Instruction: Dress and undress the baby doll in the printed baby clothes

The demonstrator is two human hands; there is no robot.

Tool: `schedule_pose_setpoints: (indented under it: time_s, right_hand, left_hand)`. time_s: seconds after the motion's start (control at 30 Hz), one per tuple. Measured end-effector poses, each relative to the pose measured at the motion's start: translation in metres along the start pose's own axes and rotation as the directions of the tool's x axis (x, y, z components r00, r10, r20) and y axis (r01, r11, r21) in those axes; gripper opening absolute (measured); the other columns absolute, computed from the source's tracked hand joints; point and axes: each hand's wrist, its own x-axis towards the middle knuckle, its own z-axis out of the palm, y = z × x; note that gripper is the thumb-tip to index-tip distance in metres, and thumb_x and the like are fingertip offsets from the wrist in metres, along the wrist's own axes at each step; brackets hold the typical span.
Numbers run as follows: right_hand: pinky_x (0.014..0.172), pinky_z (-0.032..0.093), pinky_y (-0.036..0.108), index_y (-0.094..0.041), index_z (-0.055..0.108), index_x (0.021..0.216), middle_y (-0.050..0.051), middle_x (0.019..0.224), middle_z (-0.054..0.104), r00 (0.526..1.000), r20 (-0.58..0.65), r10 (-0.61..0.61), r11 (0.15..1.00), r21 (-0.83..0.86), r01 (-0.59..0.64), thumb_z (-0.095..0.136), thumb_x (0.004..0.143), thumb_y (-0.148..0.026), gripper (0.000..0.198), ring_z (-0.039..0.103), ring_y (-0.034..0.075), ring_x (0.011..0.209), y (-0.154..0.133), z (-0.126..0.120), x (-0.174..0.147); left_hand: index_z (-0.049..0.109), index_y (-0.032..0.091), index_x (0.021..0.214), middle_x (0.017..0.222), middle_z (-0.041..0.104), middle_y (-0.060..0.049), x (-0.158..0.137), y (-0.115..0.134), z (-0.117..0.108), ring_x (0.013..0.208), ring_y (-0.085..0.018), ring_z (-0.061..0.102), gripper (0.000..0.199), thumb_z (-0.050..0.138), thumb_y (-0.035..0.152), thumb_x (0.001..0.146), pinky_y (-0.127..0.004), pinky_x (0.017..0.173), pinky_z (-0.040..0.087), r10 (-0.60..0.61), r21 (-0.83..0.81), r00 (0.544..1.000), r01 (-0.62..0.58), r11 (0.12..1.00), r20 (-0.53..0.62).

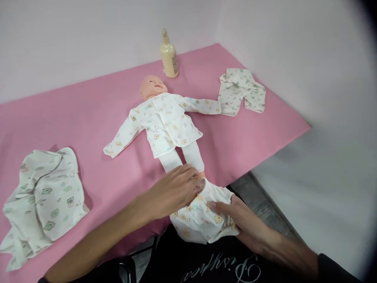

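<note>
A baby doll point(153, 85) lies on its back, dressed in a white baby jacket point(167, 122) with a bear print and white leg coverings. Just off its feet is a pair of baby pants point(203, 220) in a matching print, bunched over the table's front edge. My left hand point(179, 188) reaches across the doll's lower legs, its fingers curled at the pants' waistband; its thumb and the doll's left-side foot are hidden. On the right, my right hand point(244, 220) grips the pants from the side, thumb on top of the cloth.
A pink-covered table point(118, 181) stands against pale walls. Behind the doll's head is a pump bottle point(170, 59). White printed baby shorts point(243, 91) lie by the doll's sleeve at the right. Another printed baby garment point(50, 200) lies crumpled at the left.
</note>
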Motion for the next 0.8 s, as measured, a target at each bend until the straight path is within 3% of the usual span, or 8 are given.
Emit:
schedule_pose_setpoints:
  time_s: [0.2, 0.37, 0.5, 0.63, 0.8]
  right_hand:
    - [0.079, 0.054, 0.032, -0.015, 0.066, 0.119, 0.009, 0.098, 0.075, 0.996, -0.075, 0.037, 0.998, -0.046, -0.041, 0.073, 0.084, -0.035, 0.041, 0.071, 0.02, 0.083, 0.004, -0.008, -0.002]
    - [0.08, 0.054, 0.034, -0.016, 0.065, 0.122, 0.009, 0.101, 0.074, 0.999, -0.034, -0.018, 0.999, 0.029, 0.019, 0.074, 0.083, -0.032, 0.043, 0.07, 0.022, 0.088, 0.007, -0.008, -0.002]
    - [0.077, 0.055, 0.036, -0.018, 0.064, 0.125, 0.009, 0.103, 0.074, 0.996, -0.06, -0.06, 0.994, 0.091, 0.066, 0.074, 0.081, -0.028, 0.046, 0.07, 0.024, 0.088, 0.007, -0.006, -0.002]
    - [0.079, 0.055, 0.035, -0.021, 0.064, 0.125, 0.007, 0.103, 0.073, 0.993, -0.072, -0.093, 0.983, 0.149, 0.103, 0.075, 0.079, -0.024, 0.047, 0.069, 0.024, 0.091, 0.006, -0.006, -0.002]
    - [0.078, 0.055, 0.034, -0.023, 0.062, 0.127, 0.006, 0.104, 0.073, 0.974, -0.137, -0.182, 0.97, 0.14, 0.201, 0.076, 0.078, -0.024, 0.05, 0.069, 0.024, 0.091, 0.007, -0.006, -0.001]
  left_hand:
    - [0.053, 0.017, 0.121, 0.11, 0.057, -0.007, 0.001, -0.004, 0.002, 0.107, -0.019, 0.049, 0.027, 0.039, 0.018, 0.098, -0.036, 0.094, 0.042, -0.037, -0.012, 0.998, 0.038, 0.999, 0.043]
    - [0.054, 0.018, 0.118, 0.11, 0.056, -0.007, 0.004, -0.004, 0.006, 0.106, -0.02, 0.051, 0.024, 0.043, 0.025, 0.098, -0.036, 0.092, 0.044, -0.067, -0.046, 0.998, 0.068, 0.997, 0.012]
    - [0.054, 0.018, 0.121, 0.121, 0.054, -0.008, 0.008, -0.008, 0.013, 0.114, -0.02, 0.05, 0.033, 0.036, 0.008, 0.095, -0.038, 0.096, 0.044, -0.058, 0.022, 0.996, 0.06, 0.998, -0.066]
    - [0.054, 0.017, 0.125, 0.138, 0.05, -0.009, 0.016, -0.018, 0.023, 0.135, -0.024, 0.04, 0.033, 0.039, 0.012, 0.097, -0.044, 0.111, 0.036, 0.029, 0.15, 0.99, -0.008, 0.989, -0.14]
    - [0.055, 0.017, 0.127, 0.14, 0.052, -0.008, 0.025, -0.026, 0.032, 0.144, -0.024, 0.032, 0.033, 0.041, 0.015, 0.097, -0.046, 0.121, 0.024, 0.084, 0.232, 0.99, -0.056, 0.971, -0.114]
